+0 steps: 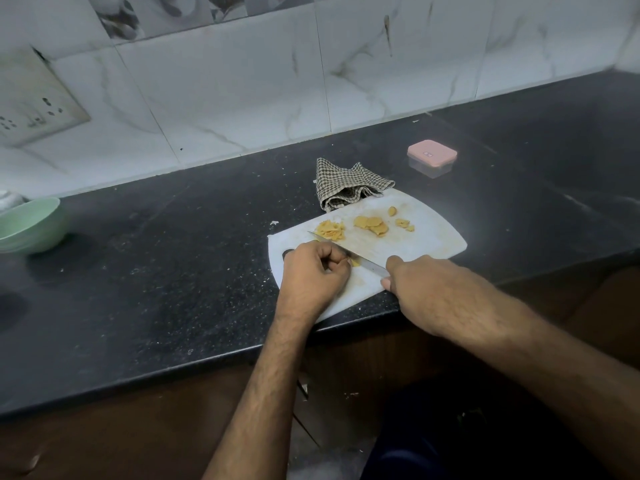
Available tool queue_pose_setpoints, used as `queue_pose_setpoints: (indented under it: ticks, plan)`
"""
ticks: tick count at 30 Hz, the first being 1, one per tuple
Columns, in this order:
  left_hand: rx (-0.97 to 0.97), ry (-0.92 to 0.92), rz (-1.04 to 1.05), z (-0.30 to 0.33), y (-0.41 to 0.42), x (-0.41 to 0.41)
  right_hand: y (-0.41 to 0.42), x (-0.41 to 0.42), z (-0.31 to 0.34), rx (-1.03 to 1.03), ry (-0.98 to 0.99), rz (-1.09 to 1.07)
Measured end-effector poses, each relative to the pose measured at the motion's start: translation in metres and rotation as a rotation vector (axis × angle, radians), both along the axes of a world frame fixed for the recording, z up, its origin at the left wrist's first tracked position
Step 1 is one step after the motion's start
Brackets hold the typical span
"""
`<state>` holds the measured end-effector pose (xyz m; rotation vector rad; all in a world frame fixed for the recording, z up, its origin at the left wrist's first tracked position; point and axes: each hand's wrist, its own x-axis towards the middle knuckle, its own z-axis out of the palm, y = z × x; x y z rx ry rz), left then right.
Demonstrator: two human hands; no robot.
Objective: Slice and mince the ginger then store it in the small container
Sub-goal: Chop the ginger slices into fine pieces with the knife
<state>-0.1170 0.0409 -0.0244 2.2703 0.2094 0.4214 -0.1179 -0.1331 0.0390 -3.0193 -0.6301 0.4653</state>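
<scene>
Right hand (420, 284) grips knife (349, 252) near cutting board (429, 237) front edge; left hand (313, 271) pins ginger (355, 262).

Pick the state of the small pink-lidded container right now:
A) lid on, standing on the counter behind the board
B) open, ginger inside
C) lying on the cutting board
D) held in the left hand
A: the small container stands lidded on the counter, beyond the cutting board, no hand near it.
</scene>
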Motion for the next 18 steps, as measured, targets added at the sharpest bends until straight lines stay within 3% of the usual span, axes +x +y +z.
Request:
queue_pose_setpoints:
  ticks: [12, 18]
  plan:
    - [-0.015, -0.008, 0.02, -0.002, 0.001, 0.001, -0.003, -0.003, 0.016, -0.054, 0.053, 0.004]
    - [-0.034, 0.005, 0.036, -0.001, 0.0, -0.001, 0.005, -0.009, -0.013, 0.052, 0.015, -0.013]
